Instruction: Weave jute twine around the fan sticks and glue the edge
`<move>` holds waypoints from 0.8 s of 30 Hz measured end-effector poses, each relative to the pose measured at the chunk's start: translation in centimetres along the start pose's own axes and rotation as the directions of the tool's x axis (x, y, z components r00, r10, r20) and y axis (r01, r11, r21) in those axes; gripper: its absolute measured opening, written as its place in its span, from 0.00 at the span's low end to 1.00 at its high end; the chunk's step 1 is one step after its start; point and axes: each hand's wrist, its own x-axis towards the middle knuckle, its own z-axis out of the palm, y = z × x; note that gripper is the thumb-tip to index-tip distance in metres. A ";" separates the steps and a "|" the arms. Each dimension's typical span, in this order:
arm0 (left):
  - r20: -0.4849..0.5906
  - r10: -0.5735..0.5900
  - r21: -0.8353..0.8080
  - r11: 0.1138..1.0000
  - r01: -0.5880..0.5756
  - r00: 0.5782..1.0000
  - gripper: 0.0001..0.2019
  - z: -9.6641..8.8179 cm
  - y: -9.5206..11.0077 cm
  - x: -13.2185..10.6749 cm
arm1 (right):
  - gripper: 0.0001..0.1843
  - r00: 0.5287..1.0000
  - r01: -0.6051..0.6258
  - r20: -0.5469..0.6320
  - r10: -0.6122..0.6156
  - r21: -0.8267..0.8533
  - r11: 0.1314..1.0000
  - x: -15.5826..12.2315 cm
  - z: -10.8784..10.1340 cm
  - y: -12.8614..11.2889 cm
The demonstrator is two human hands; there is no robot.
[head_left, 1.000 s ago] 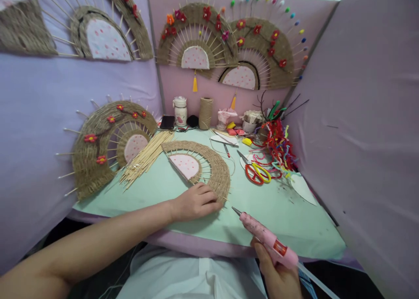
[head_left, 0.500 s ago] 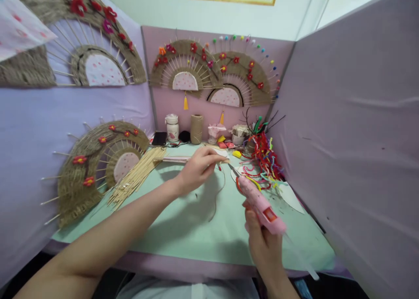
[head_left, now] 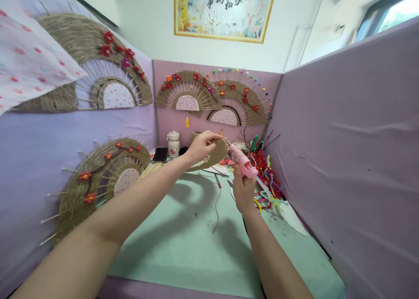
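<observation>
Fingers [head_left: 215, 136] of the left hand [head_left: 202, 146] pinch the rim of a twine fan [head_left: 220, 154], held up above the worktop [head_left: 183, 251]; those of the right hand [head_left: 244, 190] curl around a pink glue gun [head_left: 240, 158], its nozzle [head_left: 228, 143] close to the fan's edge. Whether nozzle and fan touch, I cannot tell.

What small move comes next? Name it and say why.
Probably settle the nozzle on the edge of the woven fan: the left hand holds the fan above the table, and the right hand holds the glue gun close to that edge; contact is unclear.
</observation>
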 end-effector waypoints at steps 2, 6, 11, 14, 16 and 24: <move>-0.004 -0.006 -0.009 1.000 0.006 1.000 0.17 0.1 -0.1 0.1 | 0.28 1.000 -0.004 -0.006 0.004 0.016 1.000 0.2 0.5 0.2; -0.003 -0.025 -0.029 0.999 0.025 1.000 0.16 0.4 -0.2 0.2 | 0.29 1.000 0.001 -0.022 -0.001 0.022 1.000 0.3 1.2 0.5; -0.015 -0.044 -0.053 0.998 0.043 0.999 0.14 0.8 -0.5 0.5 | 0.28 0.998 0.022 -0.055 -0.023 -0.005 1.000 0.3 1.8 0.6; -0.024 -0.072 -0.059 0.996 0.070 0.997 0.13 1.0 -0.7 0.7 | 0.28 0.997 0.033 -0.076 -0.034 -0.014 0.999 0.3 1.9 0.6; -0.026 -0.085 -0.066 0.994 0.084 0.996 0.12 1.1 -0.7 0.7 | 0.28 0.996 0.038 -0.081 -0.040 -0.019 0.999 0.3 1.9 0.6; -0.019 -0.079 -0.068 0.995 0.078 0.997 0.09 1.3 -0.2 0.6 | 0.28 0.996 0.039 -0.083 -0.044 -0.059 0.998 0.3 2.1 1.4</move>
